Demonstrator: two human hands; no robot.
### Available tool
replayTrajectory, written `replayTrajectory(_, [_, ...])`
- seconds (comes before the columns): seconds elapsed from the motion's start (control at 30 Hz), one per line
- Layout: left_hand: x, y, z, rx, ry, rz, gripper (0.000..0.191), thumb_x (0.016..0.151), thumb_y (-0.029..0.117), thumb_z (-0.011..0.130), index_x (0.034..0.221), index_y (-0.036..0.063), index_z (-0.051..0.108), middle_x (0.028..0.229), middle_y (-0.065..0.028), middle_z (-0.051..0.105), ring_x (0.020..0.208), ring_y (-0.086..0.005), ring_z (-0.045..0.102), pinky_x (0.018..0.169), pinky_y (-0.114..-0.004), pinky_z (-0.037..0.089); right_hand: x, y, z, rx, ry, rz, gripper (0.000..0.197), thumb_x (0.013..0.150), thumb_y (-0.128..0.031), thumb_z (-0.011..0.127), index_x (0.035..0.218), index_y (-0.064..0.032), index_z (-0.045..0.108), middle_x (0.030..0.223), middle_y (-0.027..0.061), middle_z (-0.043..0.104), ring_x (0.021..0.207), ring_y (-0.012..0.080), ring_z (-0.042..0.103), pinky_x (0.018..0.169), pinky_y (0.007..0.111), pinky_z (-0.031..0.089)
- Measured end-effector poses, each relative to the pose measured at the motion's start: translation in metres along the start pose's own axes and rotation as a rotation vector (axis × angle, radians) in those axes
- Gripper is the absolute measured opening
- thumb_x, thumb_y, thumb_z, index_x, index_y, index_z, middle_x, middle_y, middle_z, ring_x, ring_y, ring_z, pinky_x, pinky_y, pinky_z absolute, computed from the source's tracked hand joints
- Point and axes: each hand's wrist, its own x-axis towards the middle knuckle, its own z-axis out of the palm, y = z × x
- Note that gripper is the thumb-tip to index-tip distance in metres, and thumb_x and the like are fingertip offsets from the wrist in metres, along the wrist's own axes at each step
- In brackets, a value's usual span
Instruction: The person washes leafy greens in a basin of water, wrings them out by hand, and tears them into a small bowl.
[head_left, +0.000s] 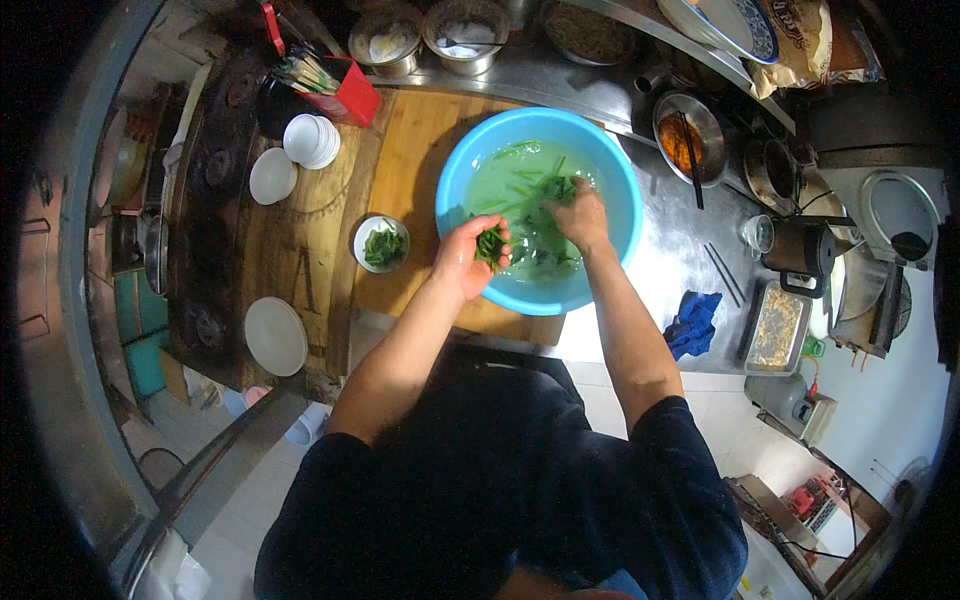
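A light blue plastic basin (538, 306) of water stands on a wooden cutting board (409, 142), with green leafy vegetables (541, 225) floating in it. Over the basin's left rim, my left hand (469, 259) is closed around a small bunch of wet greens (489, 247). My right hand (581, 217) is inside the basin at the right, its fingertips at dark green leaves by the water's surface; whether it grips them I cannot tell. A small white bowl (382, 244) holding cooked-looking greens sits on the board, left of my left hand.
Stacked white bowls (309, 141), another bowl (273, 176), a white plate (276, 336) and a red chopstick holder (351, 94) are at the left. At the right lie a blue cloth (694, 324), chopsticks (724, 274), a metal tray (778, 326) and a bowl of red food (686, 142).
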Motion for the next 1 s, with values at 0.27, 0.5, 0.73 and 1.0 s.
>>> replayTrajectory(0.27, [-0.027, 0.001, 0.002, 0.025, 0.03, 0.007, 0.029, 0.098, 0.041, 0.062, 0.091, 0.0132, 0.064, 0.075, -0.0024, 0.063, 0.079, -0.0281, 0.065, 0.064, -0.037, 0.048, 0.003, -0.06, 0.056, -0.035, -0.131, -0.176, 0.054, 0.078, -0.025, 0.082, 0.123, 0.0009, 0.066, 0.114, 0.027, 0.071, 0.109, 0.0421, 0.068, 0.096, 0.047, 0.055])
replayTrajectory(0.5, [-0.024, 0.003, 0.001, 0.04, 0.082, -0.014, 0.034, 0.097, 0.046, 0.06, 0.088, 0.0133, 0.063, 0.074, -0.0024, 0.062, 0.075, -0.027, 0.063, 0.063, -0.039, 0.045, -0.022, -0.075, 0.087, 0.167, -0.354, -0.351, 0.031, 0.082, -0.014, 0.068, 0.111, -0.0019, 0.068, 0.093, 0.0278, 0.072, 0.089, 0.0425, 0.072, 0.08, 0.05, 0.057])
replayTrajectory(0.73, [-0.032, 0.005, 0.004, 0.071, 0.037, 0.028, 0.028, 0.096, 0.041, 0.062, 0.093, 0.0135, 0.065, 0.077, -0.0016, 0.064, 0.073, -0.023, 0.063, 0.06, -0.034, 0.046, -0.04, -0.075, 0.065, 0.579, -0.618, -0.12, 0.024, 0.084, -0.002, 0.056, 0.104, -0.0006, 0.069, 0.077, 0.012, 0.068, 0.064, 0.0183, 0.066, 0.056, 0.037, 0.053])
replayTrajectory(1.0, [-0.026, 0.007, -0.006, 0.05, 0.045, 0.098, 0.026, 0.096, 0.035, 0.062, 0.104, 0.0104, 0.066, 0.082, -0.0023, 0.065, 0.075, -0.0224, 0.062, 0.062, -0.036, 0.049, -0.047, -0.083, 0.062, 0.817, -0.749, 0.224, 0.022, 0.093, 0.002, 0.049, 0.106, -0.0015, 0.066, 0.084, 0.0044, 0.068, 0.06, 0.0081, 0.058, 0.048, 0.024, 0.045])
